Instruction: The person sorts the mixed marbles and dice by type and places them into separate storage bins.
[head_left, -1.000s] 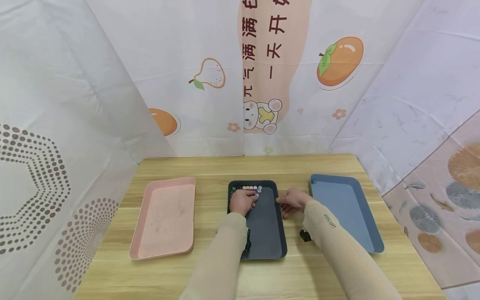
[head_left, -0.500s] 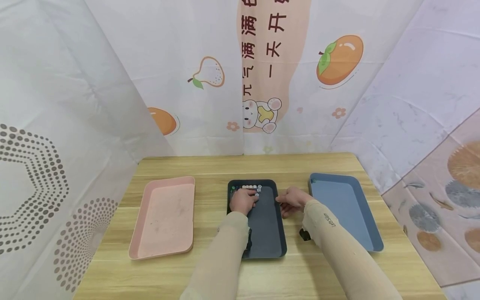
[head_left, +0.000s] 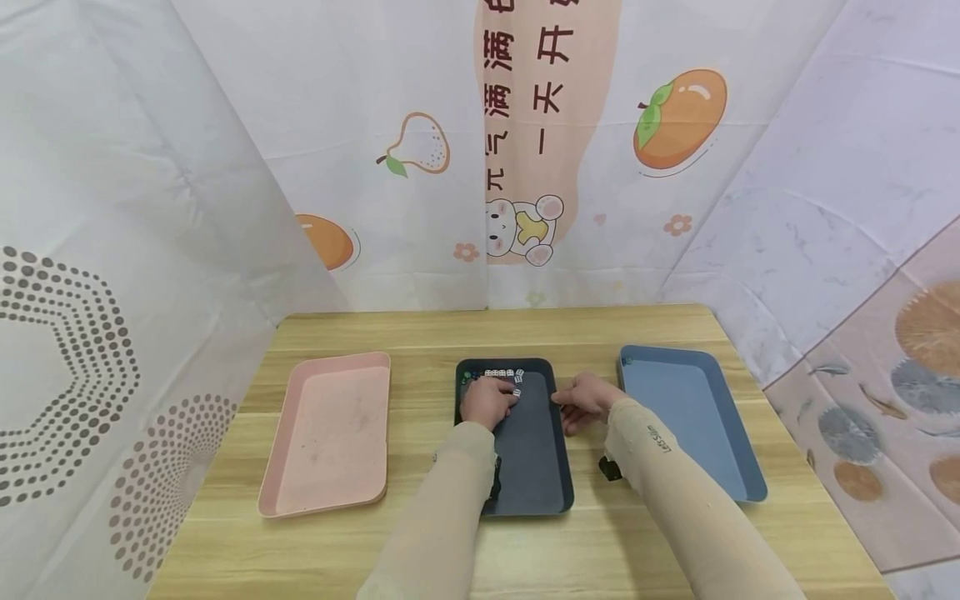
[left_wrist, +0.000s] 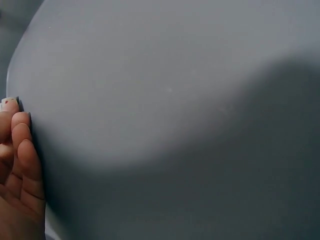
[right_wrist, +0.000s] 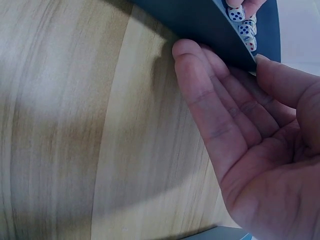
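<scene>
My left hand point(head_left: 484, 403) is inside the dark tray point(head_left: 528, 475), its thumb and fingertips pinching a white die point(right_wrist: 236, 13). In the left wrist view, that die point(left_wrist: 10, 104) peeks out at the fingertips. A short row of white dice point(head_left: 498, 374) lines the tray's far wall, and a couple more point(right_wrist: 246, 31) sit at its far right corner. My right hand point(head_left: 587, 398) holds the tray's right side: the thumb is at the rim, the fingers lie along the outer wall. Small green pieces point(head_left: 468, 377) lie in the far left corner, partly hidden by the left hand.
A pink tray point(head_left: 337, 433) stands on the left of the wooden table point(head_left: 427, 333), a blue tray point(head_left: 690, 417) on the right. One small green piece point(head_left: 628, 361) is in the blue tray's far left corner. Printed curtains point(head_left: 420, 233) hang behind the table.
The die at my left fingertips has shifted very slightly toward me, away from the dice at the far wall. My right hand stays where it was at the tray's side.
</scene>
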